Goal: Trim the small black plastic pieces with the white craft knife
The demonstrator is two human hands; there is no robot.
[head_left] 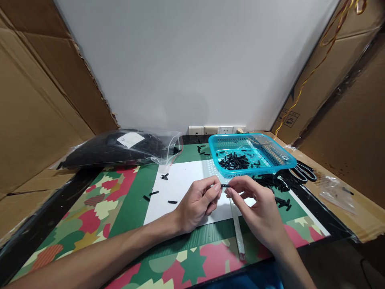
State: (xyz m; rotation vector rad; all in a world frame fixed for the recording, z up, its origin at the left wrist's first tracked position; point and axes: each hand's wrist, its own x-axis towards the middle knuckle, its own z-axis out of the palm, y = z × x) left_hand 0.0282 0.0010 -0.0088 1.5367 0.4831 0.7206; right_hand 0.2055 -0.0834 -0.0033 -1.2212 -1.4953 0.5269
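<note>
Between my two hands is a small black stick-like piece [225,186], held level above the white paper [186,170]. My left hand [198,202] is closed, pinching the piece's left end between thumb and forefinger. My right hand [255,202] grips its right end with thumb and fingertips. Several similar loose black pieces [172,202] lie to the left on and beside the paper. Just behind my hands stands a blue plastic basket [215,158] with a pile of black pieces [236,161] inside. Below my right hand lies a narrow whitish strip [237,230], partly hidden.
A clear zip bag full of black material [99,150] lies at the back left. More black pieces [282,202] and black-handled scissors [303,171] lie at the right, near a small plastic bag [337,194]. Cardboard walls [39,72] flank the table; wall sockets [225,130] sit behind.
</note>
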